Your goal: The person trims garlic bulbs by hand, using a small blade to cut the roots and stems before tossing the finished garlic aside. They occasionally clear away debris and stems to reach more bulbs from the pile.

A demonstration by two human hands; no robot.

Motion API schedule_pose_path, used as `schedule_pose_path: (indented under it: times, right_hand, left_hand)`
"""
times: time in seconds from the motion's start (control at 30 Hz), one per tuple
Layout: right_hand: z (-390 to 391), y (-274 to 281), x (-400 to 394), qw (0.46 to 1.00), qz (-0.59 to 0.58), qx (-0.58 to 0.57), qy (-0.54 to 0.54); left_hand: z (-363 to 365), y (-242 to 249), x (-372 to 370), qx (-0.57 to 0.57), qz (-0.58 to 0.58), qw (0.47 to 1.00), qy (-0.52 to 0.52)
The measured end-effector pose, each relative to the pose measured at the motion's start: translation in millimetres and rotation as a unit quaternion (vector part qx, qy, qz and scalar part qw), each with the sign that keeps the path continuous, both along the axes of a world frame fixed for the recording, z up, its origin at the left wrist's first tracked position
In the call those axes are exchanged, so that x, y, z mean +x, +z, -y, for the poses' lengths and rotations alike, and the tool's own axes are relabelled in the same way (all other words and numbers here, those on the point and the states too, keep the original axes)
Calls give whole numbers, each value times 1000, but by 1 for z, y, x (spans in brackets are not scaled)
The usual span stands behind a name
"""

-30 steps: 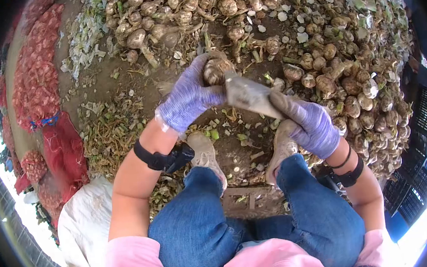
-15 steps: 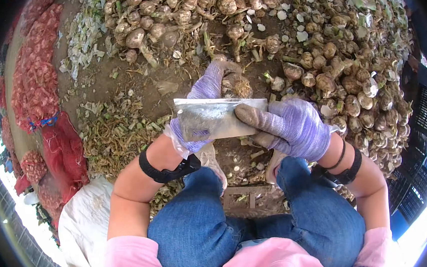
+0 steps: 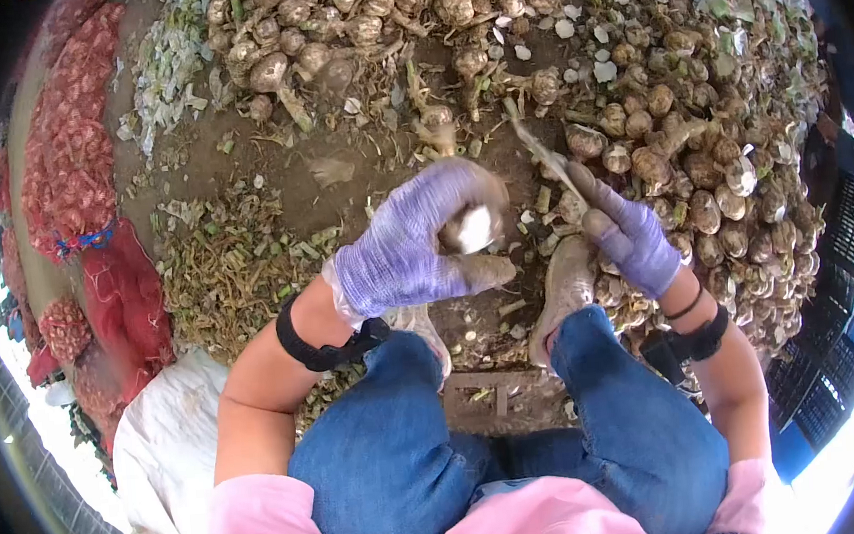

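Note:
My left hand (image 3: 405, 239), in a purple glove, is curled around a garlic bulb (image 3: 474, 229) whose bright white face points up and right. Some blur lies over the bulb and fingertips. On the right, my gloved right hand (image 3: 633, 236) grips a wide-bladed knife (image 3: 547, 157), seen nearly edge-on and tilted up to the left. The blade is apart from the bulb. Just beyond my left hand, a garlic bulb with its stalk (image 3: 436, 121) lies on the ground. Trimmed garlic bulbs (image 3: 655, 164) are heaped beyond my right hand.
Untrimmed garlic with stalks (image 3: 363, 21) is piled at the top. Cut stalks and roots (image 3: 238, 292) cover the ground at left. Red mesh sacks (image 3: 76, 144) and a white sack (image 3: 175, 447) are on the left; dark plastic crates (image 3: 851, 234) stand at far right.
My right hand has moved right, turning the blade from flat across the middle to edge-on. My left hand has drawn nearer, and the bulb's white face now shows.

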State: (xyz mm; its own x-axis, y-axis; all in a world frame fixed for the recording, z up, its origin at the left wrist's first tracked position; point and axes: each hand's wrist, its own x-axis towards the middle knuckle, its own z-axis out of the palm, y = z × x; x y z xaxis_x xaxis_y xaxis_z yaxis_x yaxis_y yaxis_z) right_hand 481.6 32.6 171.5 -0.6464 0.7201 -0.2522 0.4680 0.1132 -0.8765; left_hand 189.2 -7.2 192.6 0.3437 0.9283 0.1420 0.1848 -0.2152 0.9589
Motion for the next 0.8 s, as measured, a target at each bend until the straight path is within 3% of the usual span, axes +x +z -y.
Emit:
schedule_pose_path:
  times: [0.07, 0.17, 0.27, 0.37, 0.47, 0.5, 0.53, 0.6, 0.63, 0.7, 0.73, 0.8]
  right_hand:
    - [-10, 39, -12, 986, 1, -165, 18]
    - [-15, 60, -23, 963, 11, -265, 55]
    - [-13, 55, -35, 978, -36, -186, 83]
    - [-12, 67, -46, 970, -37, -233, 60]
    - [-14, 56, -35, 963, 39, -260, 65]
    - [-10, 35, -21, 930, 98, -354, -9]
    - [1, -14, 17, 961, 136, -238, 40]
    - [19, -55, 56, 975, 136, -172, 20]
    - [21, -46, 48, 966, 125, -227, -8]
    - [26, -29, 31, 936, 105, -328, -74]
    - [21, -30, 25, 937, 106, -323, -77]
    - [18, -20, 11, 933, 92, -341, -70]
  left_hand:
    - [-3, 0, -3, 52, -6, 998, -42]
    - [-2, -6, 1, 96, -7, 993, -61]
    - [-1, -6, 6, 140, -57, 985, -81]
    - [-1, -8, 9, 158, -78, 979, -98]
    - [-1, -3, 1, 175, -114, 977, -33]
    - [-1, 1, -9, 170, -140, 975, -14]
    - [-1, -8, -22, 203, -143, 967, 60]
    - [-7, -25, -57, 193, -267, 940, 92]
    - [-1, -47, -64, 183, -352, 910, 120]
    - [-11, -70, -61, 88, -362, 918, 133]
    - [-26, -82, -58, 50, -366, 918, 145]
    - [-40, -109, -42, 26, -464, 883, 64]
